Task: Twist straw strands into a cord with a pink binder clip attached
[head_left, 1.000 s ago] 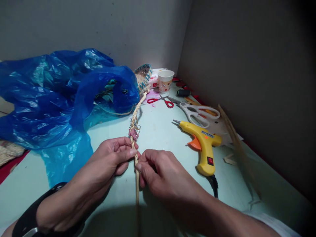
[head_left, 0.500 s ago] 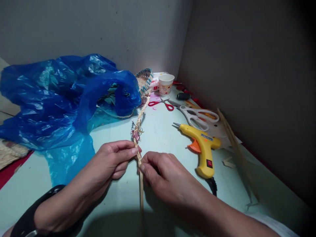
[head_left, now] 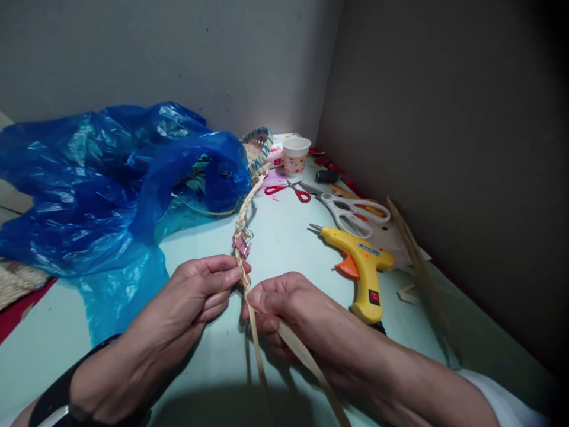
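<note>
A pale straw braid runs from the middle of the table toward me. My left hand pinches it between thumb and fingers near its lower end. Just below, my right hand is closed on the braid's end and on a loose flat strip that trails to the lower right. Another narrow strip hangs straight down between the hands. A pink binder clip with wire handles lies at the braid, above my left fingers.
Blue plastic bag heaped at left. To the right lie a yellow glue gun, white-handled scissors, red-handled scissors and dry strips. Behind stand a paper cup and a woven basket; dark thread spool nearby.
My right hand has turned slightly, and a flat strip now spreads out to the lower right from its fingers. The braid's upper part bows a little further left. My left hand keeps its pinch.
</note>
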Tool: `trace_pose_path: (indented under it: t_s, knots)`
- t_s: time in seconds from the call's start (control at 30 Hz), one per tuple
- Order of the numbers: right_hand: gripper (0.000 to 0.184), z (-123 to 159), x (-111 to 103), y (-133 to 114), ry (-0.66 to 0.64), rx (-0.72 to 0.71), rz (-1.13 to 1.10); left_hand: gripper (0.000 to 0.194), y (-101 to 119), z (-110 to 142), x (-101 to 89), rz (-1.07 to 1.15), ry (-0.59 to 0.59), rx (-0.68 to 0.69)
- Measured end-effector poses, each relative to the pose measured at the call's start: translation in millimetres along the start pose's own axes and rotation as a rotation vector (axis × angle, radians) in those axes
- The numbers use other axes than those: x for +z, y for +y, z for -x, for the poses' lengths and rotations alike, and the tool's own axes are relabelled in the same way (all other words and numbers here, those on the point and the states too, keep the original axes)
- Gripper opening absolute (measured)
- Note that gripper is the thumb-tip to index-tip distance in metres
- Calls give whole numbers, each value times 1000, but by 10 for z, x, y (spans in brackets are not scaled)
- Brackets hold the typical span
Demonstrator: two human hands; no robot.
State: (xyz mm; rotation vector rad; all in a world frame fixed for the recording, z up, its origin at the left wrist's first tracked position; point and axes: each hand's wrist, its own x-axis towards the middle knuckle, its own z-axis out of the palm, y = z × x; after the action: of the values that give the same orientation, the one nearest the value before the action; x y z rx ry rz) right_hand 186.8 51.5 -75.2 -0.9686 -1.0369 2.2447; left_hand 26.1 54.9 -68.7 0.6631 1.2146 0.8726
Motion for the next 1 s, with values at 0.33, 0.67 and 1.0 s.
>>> trace_pose_path:
  t_s: [0.33, 0.67, 1.0]
  knots:
    - [31, 69, 42, 92, 106, -136, 302, 27, -107, 141, -43, -331, -44, 63]
    - [31, 148, 46, 58, 149, -274, 819, 22, -151, 350, -172, -662, -165, 174]
    - [26, 168, 78, 15, 206, -247, 1086, 29, -271, 344, -115, -388, -59, 27]
